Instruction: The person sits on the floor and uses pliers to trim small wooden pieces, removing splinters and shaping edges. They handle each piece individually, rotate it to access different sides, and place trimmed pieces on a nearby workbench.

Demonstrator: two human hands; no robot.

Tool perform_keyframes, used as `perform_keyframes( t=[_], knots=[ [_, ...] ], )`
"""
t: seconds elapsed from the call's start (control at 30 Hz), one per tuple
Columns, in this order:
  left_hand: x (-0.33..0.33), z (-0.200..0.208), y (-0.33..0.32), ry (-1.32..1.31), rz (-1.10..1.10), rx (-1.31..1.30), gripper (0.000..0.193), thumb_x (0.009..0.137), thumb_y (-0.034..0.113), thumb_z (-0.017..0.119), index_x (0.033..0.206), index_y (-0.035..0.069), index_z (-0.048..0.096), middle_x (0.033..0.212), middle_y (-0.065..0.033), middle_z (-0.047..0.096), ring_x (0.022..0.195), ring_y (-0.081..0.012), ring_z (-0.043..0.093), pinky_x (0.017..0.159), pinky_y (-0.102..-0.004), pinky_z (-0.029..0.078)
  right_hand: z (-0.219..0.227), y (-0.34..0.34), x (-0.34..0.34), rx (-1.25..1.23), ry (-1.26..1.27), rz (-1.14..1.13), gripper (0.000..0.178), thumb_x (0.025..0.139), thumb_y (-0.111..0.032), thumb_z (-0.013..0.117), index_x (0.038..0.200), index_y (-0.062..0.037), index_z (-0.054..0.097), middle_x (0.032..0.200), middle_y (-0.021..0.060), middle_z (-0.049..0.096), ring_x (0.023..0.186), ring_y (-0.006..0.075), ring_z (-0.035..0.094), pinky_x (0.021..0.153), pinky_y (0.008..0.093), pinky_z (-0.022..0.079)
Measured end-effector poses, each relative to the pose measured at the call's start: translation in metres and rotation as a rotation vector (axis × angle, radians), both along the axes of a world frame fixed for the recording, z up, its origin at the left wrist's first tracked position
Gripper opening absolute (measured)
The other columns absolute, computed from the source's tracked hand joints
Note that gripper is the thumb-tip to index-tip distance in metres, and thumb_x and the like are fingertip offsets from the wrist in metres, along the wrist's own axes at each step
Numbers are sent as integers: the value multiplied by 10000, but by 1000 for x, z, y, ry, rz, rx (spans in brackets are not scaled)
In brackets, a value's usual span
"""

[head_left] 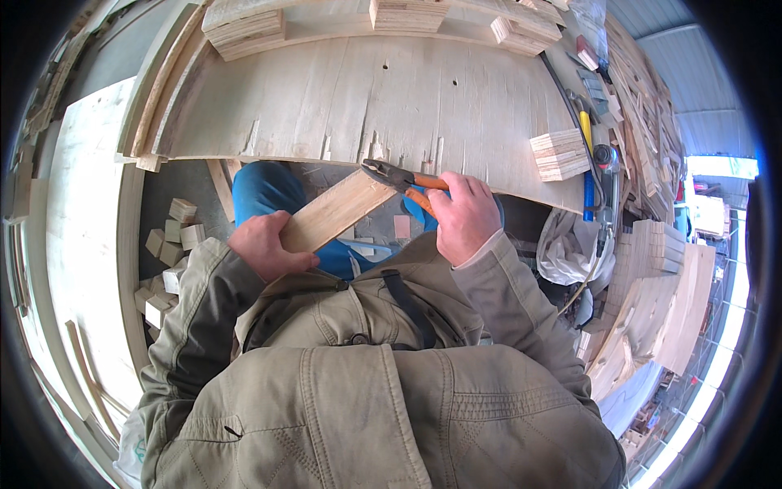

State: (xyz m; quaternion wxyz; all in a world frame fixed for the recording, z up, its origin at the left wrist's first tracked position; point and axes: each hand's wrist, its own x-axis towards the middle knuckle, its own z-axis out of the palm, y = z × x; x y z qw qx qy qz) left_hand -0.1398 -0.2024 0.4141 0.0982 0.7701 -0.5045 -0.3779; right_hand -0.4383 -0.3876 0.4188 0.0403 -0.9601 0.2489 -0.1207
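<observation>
A short flat wooden board (338, 210) slants across my lap, its far end by the front edge of the plywood worktop (342, 98). Its near left end is gripped by my left hand (269, 248), thumb and fingers closed round it. Pincers (391, 175) with dark jaws and orange handles are in my right hand (468, 216), fingers wrapped round the handles. The jaws sit against the board's far end; whether they bite on something there is too small to tell.
Stacked plywood blocks (558, 155) stand on the worktop's right corner, with more blocks (407, 15) along its back. Loose wooden blocks (169, 244) lie on the floor at left. A yellow and blue tool (587, 163) and a plastic bag (570, 248) are at right.
</observation>
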Motion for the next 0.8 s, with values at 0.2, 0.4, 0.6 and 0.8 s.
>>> perform_keyframes(
  t=[0.2,0.4,0.6,0.8],
  knots=[
    [3,-1,0,32,-2,11,644,671,539,899,919,-14,682,848,-238,713,858,-407,728,776,-482,564,-1,-2,6,45,41,1,205,840,-52,695,1042,-42,729,1193,163,637,1080,358,637,972,476,506],
    [3,-3,0,30,-5,3,609,678,470,914,955,-22,686,820,-220,692,806,-377,723,742,-455,549,-1,-2,10,34,29,7,171,834,-65,702,1004,-51,720,1177,159,635,1071,349,640,959,467,511],
    [4,-5,0,27,-18,4,632,680,481,913,984,-26,688,830,-222,695,813,-380,724,753,-453,553,-2,-2,10,40,27,7,137,834,-74,720,970,-59,713,1169,153,636,1068,341,644,947,464,513],
    [5,-7,0,22,-26,17,651,676,489,913,994,-32,687,840,-229,697,821,-384,724,766,-456,556,-4,-1,10,59,9,0,146,831,-63,725,975,-54,711,1176,154,636,1075,346,644,961,472,515]
  ],
)
